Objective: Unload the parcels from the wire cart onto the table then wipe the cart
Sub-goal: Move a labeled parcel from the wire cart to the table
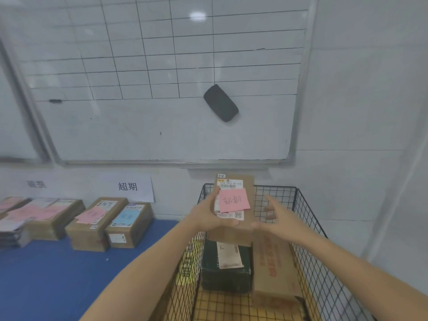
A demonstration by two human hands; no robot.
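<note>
Holding a small brown cardboard parcel (249, 185) in the left hand (208, 218): thumb laid up the left edge, fingers curled under the near end. On its top face, a white shipping label and a pink square sticky note (234, 200) with handwriting. Raised above the black wire-mesh cart (324, 274), over its far left part, clear of the load below. Right hand (280, 218) just beside the parcel's right side, fingers spread and loose, pinching nothing. Cannot tell whether the thumb touches the near right corner.

In the cart: a dark wrapped parcel (225, 274) with a white label, directly under the held one. Just right of it, a large brown carton with red print (273, 262).

Left of the cart, a blue-topped desk (46, 274) against the wall. On it, side by side: a brown box with a pink note (92, 225) and a brown box with a blue label (129, 225). More boxes with pink notes (53, 216) at far left, blurred.

On the wall above: a white paper sign (127, 186), a gridded whiteboard (162, 135), and a black eraser (220, 103) stuck to it.
</note>
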